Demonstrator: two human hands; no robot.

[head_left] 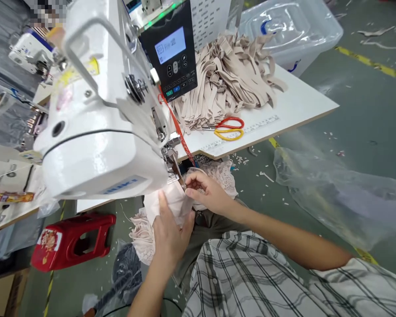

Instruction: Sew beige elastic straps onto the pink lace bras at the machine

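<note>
A white sewing machine (95,145) fills the left of the view, its presser foot (173,165) at the table edge. A piece of pale pink fabric (171,200) with lace trim (222,174) lies under the foot. My left hand (170,233) lies on the fabric just below the needle, fingers closed over its edge. My right hand (206,189) pinches the fabric right beside the foot, fingers pressed together. More lace fabric (141,233) hangs down below my left hand.
A heap of beige straps (227,75) sits on the white table (300,103), with red and yellow scissors (229,127) in front. The machine's control panel (173,50) stands behind. A clear plastic bin (290,26), a plastic bag (336,193) and a red stool (72,240) are nearby.
</note>
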